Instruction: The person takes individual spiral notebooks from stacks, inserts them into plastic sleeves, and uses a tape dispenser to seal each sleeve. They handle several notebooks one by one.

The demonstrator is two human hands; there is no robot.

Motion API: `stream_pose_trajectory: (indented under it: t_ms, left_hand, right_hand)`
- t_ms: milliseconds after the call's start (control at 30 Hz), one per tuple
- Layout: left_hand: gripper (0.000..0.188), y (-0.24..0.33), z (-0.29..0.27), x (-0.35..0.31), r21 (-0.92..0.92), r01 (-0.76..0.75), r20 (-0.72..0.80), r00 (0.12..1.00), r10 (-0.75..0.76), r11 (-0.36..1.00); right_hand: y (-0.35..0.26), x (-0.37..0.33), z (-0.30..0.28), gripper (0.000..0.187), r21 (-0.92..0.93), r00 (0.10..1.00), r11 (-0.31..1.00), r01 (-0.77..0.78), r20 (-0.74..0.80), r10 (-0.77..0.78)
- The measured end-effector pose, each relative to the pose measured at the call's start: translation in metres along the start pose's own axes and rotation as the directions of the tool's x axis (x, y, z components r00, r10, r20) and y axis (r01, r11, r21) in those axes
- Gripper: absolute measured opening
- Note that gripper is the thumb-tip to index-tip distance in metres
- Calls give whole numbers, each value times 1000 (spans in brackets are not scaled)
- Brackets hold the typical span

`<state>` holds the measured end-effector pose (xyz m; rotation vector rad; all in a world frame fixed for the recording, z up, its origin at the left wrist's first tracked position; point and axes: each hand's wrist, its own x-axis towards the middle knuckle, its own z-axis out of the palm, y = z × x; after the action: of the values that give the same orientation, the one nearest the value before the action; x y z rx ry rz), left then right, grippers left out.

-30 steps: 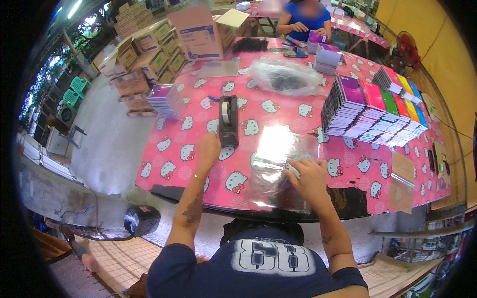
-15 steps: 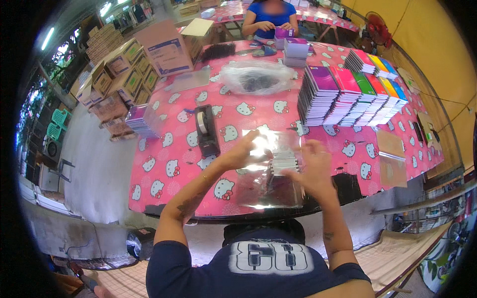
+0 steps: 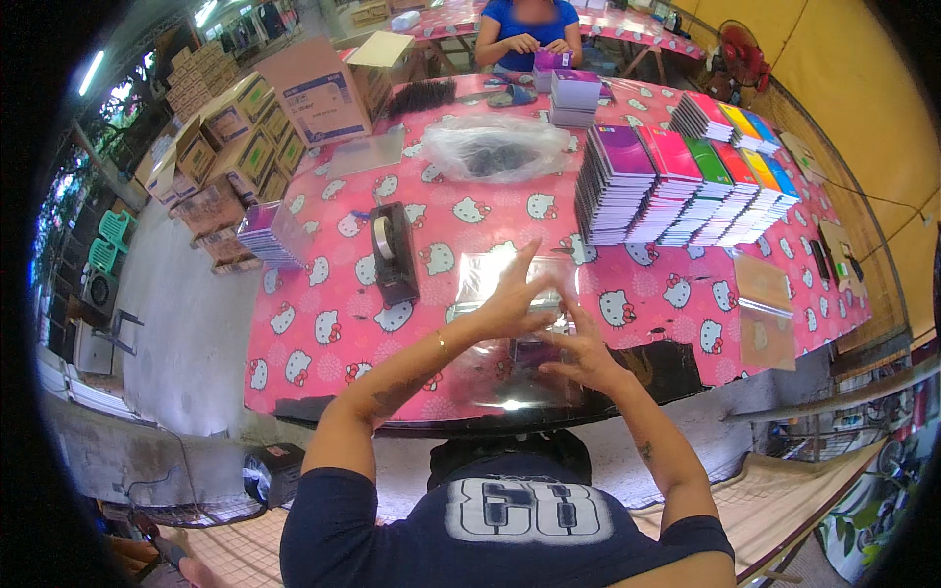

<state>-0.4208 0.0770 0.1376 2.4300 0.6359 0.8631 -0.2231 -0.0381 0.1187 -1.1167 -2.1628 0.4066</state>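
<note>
On the table in front of me lies a sheet of shiny clear plastic. A small dark-and-white bundle sits on it, mostly covered by my hands; its kind is hard to make out. My left hand is above the bundle, thumb and fingers stretched apart, pointing right. My right hand comes from the other side with fingers spread, its fingertips close to the left hand's. Left of them stands a black tape dispenser with a roll of clear tape.
Stacks of colourful notebooks stand at the right, a smaller pile at the left edge. A clear plastic bag lies further back. Cardboard boxes are at the far left. Across the table a person in blue handles a purple notebook.
My left hand has moved right, over the bundle, and its fingers have spread. My right hand has shifted lower and left, closer to it. The bundle's pale edges are now mostly hidden.
</note>
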Motion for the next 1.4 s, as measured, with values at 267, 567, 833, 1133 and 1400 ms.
stream_pose_trajectory:
  t_ms: [267, 567, 833, 1133, 1400]
  left_hand:
    - [69, -15, -10, -32, -612, 564, 354, 822, -446, 554]
    - [59, 26, -23, -57, 133, 67, 107, 991, -81, 989]
    - [39, 47, -9, -65, 188, 38, 21, 999, -42, 982]
    - [19, 44, -6, -18, 249, 293, -61, 956, -287, 923]
    - [39, 15, -9, -15, -104, 531, 63, 847, -527, 841]
  right_hand:
    - [48, 23, 8, 43, 838, 856, 373, -399, 195, 478]
    - [17, 22, -20, 42, 581, 976, 785, -214, 99, 193]
    - [17, 6, 1, 42, 140, 998, 990, 25, -65, -16]
    - [3, 17, 22, 48, 431, 897, 877, -213, -269, 350]
    - [26, 9, 36, 45, 729, 842, 597, -335, -52, 536]
